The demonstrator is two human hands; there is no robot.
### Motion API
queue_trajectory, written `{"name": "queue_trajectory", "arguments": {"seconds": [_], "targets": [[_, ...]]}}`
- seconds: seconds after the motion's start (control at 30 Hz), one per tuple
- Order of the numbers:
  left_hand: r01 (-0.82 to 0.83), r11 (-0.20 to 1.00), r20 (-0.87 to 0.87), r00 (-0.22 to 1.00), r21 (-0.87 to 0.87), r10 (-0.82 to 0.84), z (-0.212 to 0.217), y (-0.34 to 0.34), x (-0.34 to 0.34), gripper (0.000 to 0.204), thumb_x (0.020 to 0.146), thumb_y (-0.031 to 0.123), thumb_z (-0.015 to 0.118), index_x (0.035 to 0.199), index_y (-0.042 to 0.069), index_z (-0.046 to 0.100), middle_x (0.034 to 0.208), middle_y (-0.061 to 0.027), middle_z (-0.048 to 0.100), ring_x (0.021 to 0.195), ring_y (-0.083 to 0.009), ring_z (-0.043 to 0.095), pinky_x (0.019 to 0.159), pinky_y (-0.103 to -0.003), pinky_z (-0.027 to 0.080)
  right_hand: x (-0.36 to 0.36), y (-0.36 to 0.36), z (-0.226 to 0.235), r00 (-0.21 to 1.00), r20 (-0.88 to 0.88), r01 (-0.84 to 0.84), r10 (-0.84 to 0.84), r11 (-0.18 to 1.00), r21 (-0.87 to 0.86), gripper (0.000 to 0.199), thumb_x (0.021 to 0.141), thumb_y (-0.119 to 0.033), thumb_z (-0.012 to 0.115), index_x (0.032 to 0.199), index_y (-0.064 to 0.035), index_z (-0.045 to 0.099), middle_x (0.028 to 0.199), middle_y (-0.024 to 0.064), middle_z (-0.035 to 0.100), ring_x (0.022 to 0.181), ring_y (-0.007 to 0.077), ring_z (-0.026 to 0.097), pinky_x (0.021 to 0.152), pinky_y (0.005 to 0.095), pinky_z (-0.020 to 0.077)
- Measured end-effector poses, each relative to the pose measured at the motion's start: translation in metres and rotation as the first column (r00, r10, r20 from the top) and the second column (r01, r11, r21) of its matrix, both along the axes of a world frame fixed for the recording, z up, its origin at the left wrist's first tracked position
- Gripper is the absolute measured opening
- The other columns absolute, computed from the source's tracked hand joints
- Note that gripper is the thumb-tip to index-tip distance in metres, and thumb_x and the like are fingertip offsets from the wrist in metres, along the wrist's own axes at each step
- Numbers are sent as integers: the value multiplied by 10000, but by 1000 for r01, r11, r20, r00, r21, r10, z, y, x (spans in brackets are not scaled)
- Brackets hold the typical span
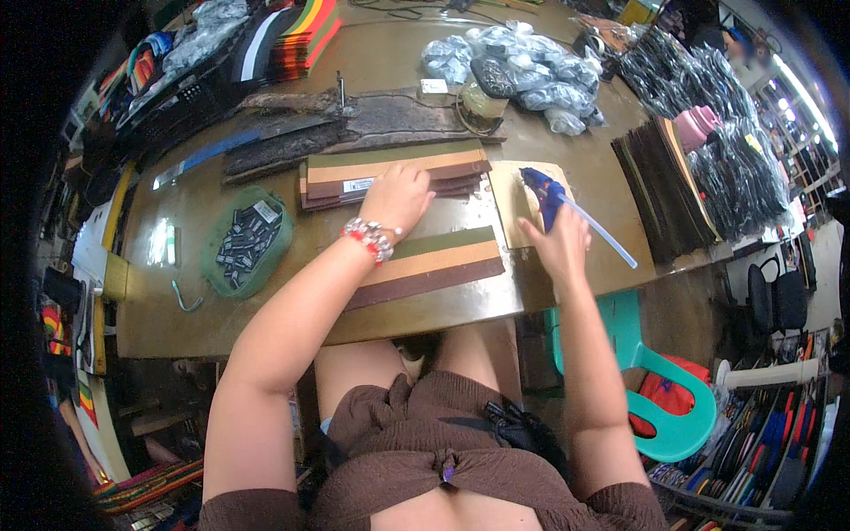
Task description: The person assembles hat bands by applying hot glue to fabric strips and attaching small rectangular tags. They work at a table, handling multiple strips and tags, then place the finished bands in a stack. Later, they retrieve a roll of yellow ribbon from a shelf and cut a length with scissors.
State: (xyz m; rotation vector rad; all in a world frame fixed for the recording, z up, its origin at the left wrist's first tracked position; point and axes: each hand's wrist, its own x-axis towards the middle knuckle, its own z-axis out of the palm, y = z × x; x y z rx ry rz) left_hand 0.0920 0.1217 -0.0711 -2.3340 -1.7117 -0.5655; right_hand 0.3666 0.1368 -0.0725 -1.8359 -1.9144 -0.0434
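Note:
My left hand (401, 196), with a beaded bracelet (370, 241) at its wrist, is on a stack of striped fabric strips (394, 164) in green, tan and brown. Its fingers bend down and close on the top strip, beside a small white label (358, 186). A separate striped strip (434, 265) lies nearer me, partly under my left forearm. At a blue glue gun (547, 196) on a tan board (513, 221) is my right hand (564, 246). The gun's handle is between its thumb and fingers; how firmly is hidden. A translucent glue stick (602, 232) sticks out of the gun.
A green basin (251, 243) of small black pieces stands at left. Behind the stack are dark boards (292, 137), a jar (485, 97) and plastic-bagged items (531, 66). Dark strips (664, 190) are piled at right. A turquoise chair (682, 420) stands below the table's edge.

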Motion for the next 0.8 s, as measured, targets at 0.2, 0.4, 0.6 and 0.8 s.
{"name": "queue_trajectory", "arguments": {"seconds": [0.2, 0.4, 0.6, 0.8], "targets": [[39, 993, 184, 983, -116, -18, -4, -105, -32, 332, 864, 220, 632, 1154, 60, 605, 1190, -116, 578, 1103, -298, 538, 951, -413, 440, 17, 42, 58, 998, -43, -50, 41, 972, -229, 459, 861, -475, 620, 1064, -64, 645, 929, 235, 675, 908, 398, 651, 771, 472, 511], [65, 987, 339, 941, -148, -11, -18, -145, -60, 318, 872, 209, 626, 1162, 82, 626, 1259, -100, 562, 1183, -297, 506, 1010, -419, 400, -23, 13, 115, 878, 412, -79, 245, 922, -378, 418, 809, -467, 685, 944, -71, 702, 866, 223, 682, 845, 374, 674, 744, 461, 541], [86, 989, 351, 936, -123, -38, -21, -146, -70, 349, 846, 270, 662, 1150, 101, 639, 1260, -68, 567, 1197, -275, 496, 1001, -433, 393, -45, -82, 89, 798, 73, -564, 599, 783, -263, 450, 771, -506, 708, 864, -67, 683, 798, 156, 645, 727, 366, 644, 654, 447, 519], [87, 979, 318, 948, -186, -23, -16, -148, -67, 452, 805, 347, 704, 1204, 147, 631, 1312, -76, 524, 1230, -300, 461, 1036, -446, 366, -41, -98, 71, 844, 57, -508, 533, 829, -233, 382, 731, -439, 756, 891, -95, 710, 799, 112, 575, 704, 328, 615, 648, 419, 499]]}}
